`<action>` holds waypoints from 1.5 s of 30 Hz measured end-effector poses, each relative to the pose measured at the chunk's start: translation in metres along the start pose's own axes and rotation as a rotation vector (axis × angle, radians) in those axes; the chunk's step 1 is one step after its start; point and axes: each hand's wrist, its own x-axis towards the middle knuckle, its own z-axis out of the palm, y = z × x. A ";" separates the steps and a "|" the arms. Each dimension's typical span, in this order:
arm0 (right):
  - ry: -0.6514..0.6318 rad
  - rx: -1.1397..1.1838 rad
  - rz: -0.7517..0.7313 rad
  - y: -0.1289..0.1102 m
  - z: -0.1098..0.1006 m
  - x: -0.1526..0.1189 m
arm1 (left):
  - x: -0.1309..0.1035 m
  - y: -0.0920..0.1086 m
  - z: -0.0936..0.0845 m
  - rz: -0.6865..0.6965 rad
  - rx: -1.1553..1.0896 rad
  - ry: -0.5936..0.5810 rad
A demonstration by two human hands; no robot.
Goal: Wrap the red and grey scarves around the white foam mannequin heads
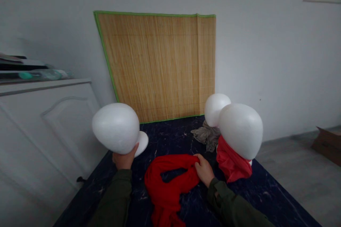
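At the left, a white foam mannequin head (115, 127) is tilted on its side, its round base pointing right. My left hand (125, 158) is closed around its neck, partly hidden beneath it. A red scarf (167, 195) lies looped on the dark table, with an open ring at its far end. My right hand (205, 170) pinches the right edge of that loop. To the right stands a second white mannequin head (241, 131) with a pinkish-red cloth (233, 161) wrapped at its neck. Behind it is a third white head (217, 108) with a grey cloth (207, 134) about its base.
The dark blue marbled table (165, 133) meets the wall at the back. A bamboo mat (160, 67) with green edging hangs there. A white cabinet (53, 127) holding a plastic bottle (50, 74) stands at the left. A cardboard box (327, 145) sits at the far right.
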 end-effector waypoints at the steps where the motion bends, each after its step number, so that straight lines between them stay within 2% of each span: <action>1: 0.001 -0.008 0.006 0.000 0.000 0.000 | 0.003 -0.001 0.003 0.003 0.033 0.006; 8: 0.003 -0.019 0.001 -0.003 -0.002 -0.002 | 0.016 -0.011 0.013 0.029 0.240 -0.020; 14: 0.002 -0.022 0.008 -0.002 -0.002 0.000 | 0.014 -0.012 0.013 -0.015 0.234 -0.051; 21: 0.011 -0.042 0.010 -0.004 -0.002 -0.001 | 0.012 -0.014 0.012 0.049 0.192 -0.066; 24: 0.011 -0.063 0.013 -0.006 -0.002 -0.001 | 0.000 -0.007 0.010 0.046 0.155 0.016; 26: 0.014 -0.064 0.017 -0.007 -0.003 0.000 | -0.016 0.002 0.009 0.035 0.135 0.115; 28: 0.011 -0.063 0.025 -0.007 -0.004 0.000 | -0.037 0.012 0.008 0.058 0.101 0.144; 30: 0.006 -0.057 0.028 -0.008 -0.005 0.000 | -0.061 0.021 0.008 0.159 0.053 0.044; 33: 0.005 -0.005 0.022 -0.009 -0.006 -0.002 | -0.093 0.030 0.007 0.312 -0.015 -0.281; 35: 0.003 0.041 0.014 -0.009 -0.006 -0.002 | -0.108 0.033 0.005 0.301 -0.078 -0.495; 36: 0.000 0.062 0.010 -0.008 -0.006 -0.002 | -0.114 0.034 0.003 0.272 -0.110 -0.564; 37: -0.004 0.084 0.006 -0.008 -0.006 -0.002 | -0.119 0.035 0.001 0.245 -0.141 -0.606; 42: -0.019 0.250 -0.007 -0.013 -0.007 -0.004 | -0.136 0.049 -0.020 0.171 -0.257 -0.673; 45: -0.074 0.586 0.098 -0.029 -0.007 -0.012 | -0.147 0.065 -0.038 0.112 -0.346 -0.761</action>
